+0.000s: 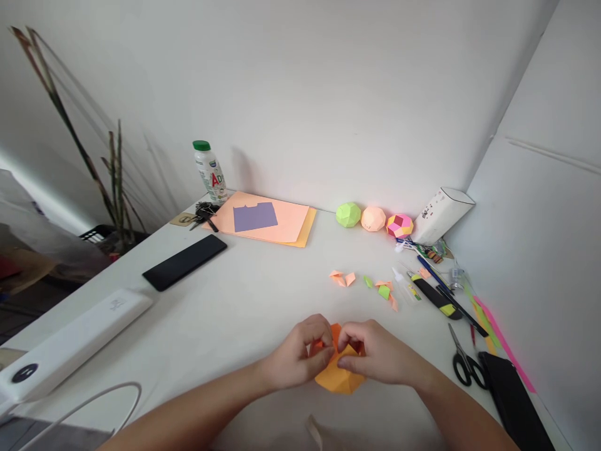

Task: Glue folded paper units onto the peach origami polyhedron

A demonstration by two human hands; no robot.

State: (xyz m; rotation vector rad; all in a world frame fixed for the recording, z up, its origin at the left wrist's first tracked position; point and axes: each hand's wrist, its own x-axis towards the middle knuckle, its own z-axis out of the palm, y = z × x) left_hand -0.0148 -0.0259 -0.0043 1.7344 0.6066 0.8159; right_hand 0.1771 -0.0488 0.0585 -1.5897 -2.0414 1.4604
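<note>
Both my hands meet low in the middle of the white table (244, 294). My left hand (300, 357) and my right hand (375, 357) are closed, fingers pinched on an orange folded paper piece (335, 376) held between them just above the tabletop. Its upper part is hidden by my fingers. Small folded paper bits in peach (342, 277) and green (384, 291) lie a little beyond my hands.
Three paper balls, green (348, 214), peach (373, 218) and pink-yellow (399, 225), stand by the wall. Peach paper sheets (282, 219), a bottle (210, 171), keys (204, 215), a black phone (184, 262) lie left. Scissors (464, 362), pens (446, 294), a white box (441, 214) sit right.
</note>
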